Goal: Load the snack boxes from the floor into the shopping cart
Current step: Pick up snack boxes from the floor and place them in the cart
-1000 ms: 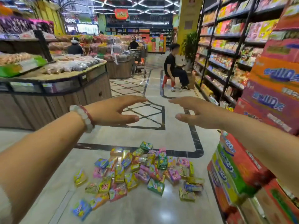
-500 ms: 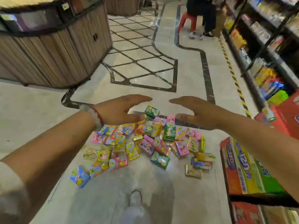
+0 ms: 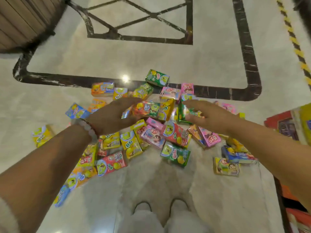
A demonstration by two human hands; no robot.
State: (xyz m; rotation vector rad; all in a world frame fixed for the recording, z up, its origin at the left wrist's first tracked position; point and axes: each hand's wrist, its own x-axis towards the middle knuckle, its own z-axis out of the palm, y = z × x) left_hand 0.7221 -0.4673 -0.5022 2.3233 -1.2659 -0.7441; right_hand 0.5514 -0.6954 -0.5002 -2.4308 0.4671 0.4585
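Note:
Several small snack boxes in yellow, green, pink, red, orange and blue lie scattered in a heap (image 3: 175,135) on the pale marble floor. My left hand (image 3: 112,116), with a bead bracelet on the wrist, hovers over the left side of the heap with its fingers extended. My right hand (image 3: 210,116) is stretched out over the right side, fingers straight, thumb low. Between the two hands lie an orange-red box (image 3: 146,109) and a yellow box (image 3: 165,107). Neither hand holds anything. No shopping cart is in view.
A wooden display counter (image 3: 21,22) stands at the top left. Stacked red and yellow cartons (image 3: 292,125) line the right edge. Dark inlay bands (image 3: 245,47) cross the floor. My own shoes (image 3: 143,207) show at the bottom, just short of the heap.
The view has tilted down from the store aisle to the floor. Both hands have dropped from in front of me to just above the box heap, still spread and holding nothing.

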